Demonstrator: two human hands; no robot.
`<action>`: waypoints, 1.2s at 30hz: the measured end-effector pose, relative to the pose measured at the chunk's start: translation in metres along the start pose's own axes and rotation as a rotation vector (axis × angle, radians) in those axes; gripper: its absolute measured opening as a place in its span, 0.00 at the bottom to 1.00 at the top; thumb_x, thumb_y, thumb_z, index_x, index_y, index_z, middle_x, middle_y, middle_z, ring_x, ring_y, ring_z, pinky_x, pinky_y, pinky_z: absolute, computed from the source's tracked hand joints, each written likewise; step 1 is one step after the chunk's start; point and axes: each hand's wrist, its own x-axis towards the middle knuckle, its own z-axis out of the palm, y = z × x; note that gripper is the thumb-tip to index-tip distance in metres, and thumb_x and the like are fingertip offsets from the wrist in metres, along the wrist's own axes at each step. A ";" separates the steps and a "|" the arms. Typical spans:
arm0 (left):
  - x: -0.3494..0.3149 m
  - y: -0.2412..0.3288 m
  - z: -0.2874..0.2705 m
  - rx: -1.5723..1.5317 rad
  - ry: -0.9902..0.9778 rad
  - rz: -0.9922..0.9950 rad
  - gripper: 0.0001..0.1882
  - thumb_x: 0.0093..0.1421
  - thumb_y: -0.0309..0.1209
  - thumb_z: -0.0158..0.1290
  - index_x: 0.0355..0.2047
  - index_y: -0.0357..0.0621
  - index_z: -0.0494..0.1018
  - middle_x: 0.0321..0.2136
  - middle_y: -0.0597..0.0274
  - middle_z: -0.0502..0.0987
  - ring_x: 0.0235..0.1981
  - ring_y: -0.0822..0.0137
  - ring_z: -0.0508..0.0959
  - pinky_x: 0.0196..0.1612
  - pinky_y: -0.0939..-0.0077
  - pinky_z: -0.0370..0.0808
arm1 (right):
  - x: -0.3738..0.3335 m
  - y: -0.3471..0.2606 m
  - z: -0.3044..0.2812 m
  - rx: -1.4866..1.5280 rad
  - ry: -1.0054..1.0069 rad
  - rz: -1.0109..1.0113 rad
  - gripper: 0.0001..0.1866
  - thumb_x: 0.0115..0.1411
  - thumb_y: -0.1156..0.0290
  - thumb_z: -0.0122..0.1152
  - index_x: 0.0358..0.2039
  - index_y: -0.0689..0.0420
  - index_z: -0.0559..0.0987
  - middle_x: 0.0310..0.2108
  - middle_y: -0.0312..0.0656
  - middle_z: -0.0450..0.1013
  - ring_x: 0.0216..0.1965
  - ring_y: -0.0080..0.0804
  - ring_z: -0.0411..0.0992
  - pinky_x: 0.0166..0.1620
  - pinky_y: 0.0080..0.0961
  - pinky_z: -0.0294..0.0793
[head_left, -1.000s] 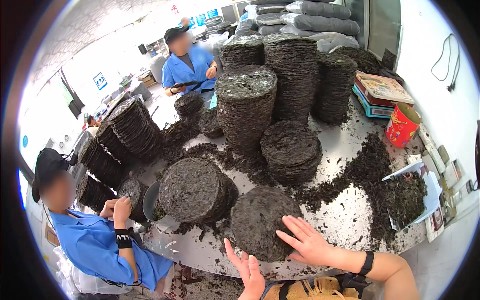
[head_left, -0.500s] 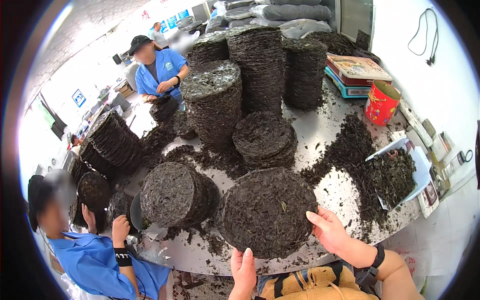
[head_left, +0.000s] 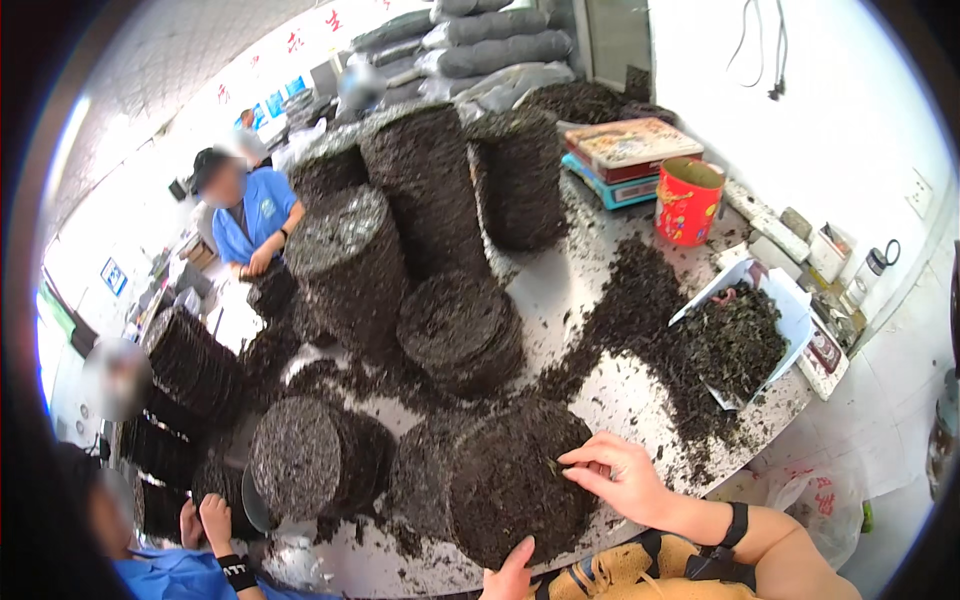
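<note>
A round, dark sheet that looks like dried seaweed (head_left: 510,500) is tilted up at the table's near edge. My left hand (head_left: 510,575) grips its lower rim, thumb on the face, the other fingers hidden behind. At the sheet's right side my right hand (head_left: 625,480) is closed in a pinch, fingertips on the surface beside a small pale fleck (head_left: 553,467). Whether the fleck is between the fingertips is too small to tell. Left of the sheet, partly behind it, lies another dark round piece (head_left: 415,485). A short seaweed stack (head_left: 300,455) lies on its side farther left.
Tall seaweed stacks (head_left: 420,190) stand behind, with a low stack (head_left: 460,330) before them. Loose flakes (head_left: 640,300) cover the table's right part. There are a scoop of seaweed (head_left: 795,310), a red can (head_left: 690,200) and a scale (head_left: 610,190). Two co-workers in blue (head_left: 265,205) work at left.
My right hand has left the sheet's right rim and pinches at its face. The sheet is more tilted, with my left hand at its bottom. The whole view has shifted.
</note>
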 end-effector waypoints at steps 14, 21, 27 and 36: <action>0.006 0.044 0.018 -0.810 -0.293 -0.319 0.13 0.60 0.30 0.51 0.42 0.36 0.74 0.42 0.52 0.76 0.45 0.57 0.75 0.51 0.66 0.70 | -0.005 0.035 -0.038 0.410 -0.222 0.303 0.06 0.57 0.72 0.61 0.34 0.59 0.78 0.30 0.33 0.74 0.31 0.18 0.70 0.37 0.17 0.70; 0.023 -0.034 0.012 0.557 -0.209 0.666 0.23 0.38 0.17 0.62 0.38 0.44 0.75 0.34 0.48 0.78 0.36 0.49 0.79 0.41 0.61 0.76 | -0.021 0.036 -0.084 0.163 -0.316 0.371 0.07 0.55 0.71 0.63 0.33 0.59 0.78 0.29 0.32 0.74 0.31 0.18 0.71 0.37 0.17 0.71; 0.025 0.012 0.027 -0.726 0.001 -0.359 0.27 0.48 0.33 0.45 0.50 0.40 0.67 0.48 0.54 0.71 0.51 0.54 0.70 0.55 0.55 0.64 | -0.023 0.078 -0.129 0.331 0.334 0.314 0.08 0.56 0.71 0.61 0.36 0.57 0.77 0.32 0.37 0.74 0.32 0.24 0.73 0.37 0.22 0.74; 0.030 0.013 0.022 -0.721 0.017 -0.353 0.25 0.49 0.32 0.46 0.49 0.36 0.67 0.48 0.52 0.71 0.51 0.54 0.71 0.56 0.55 0.64 | -0.020 0.047 -0.110 0.438 0.331 0.387 0.10 0.58 0.70 0.61 0.40 0.58 0.78 0.32 0.35 0.76 0.31 0.20 0.72 0.36 0.19 0.73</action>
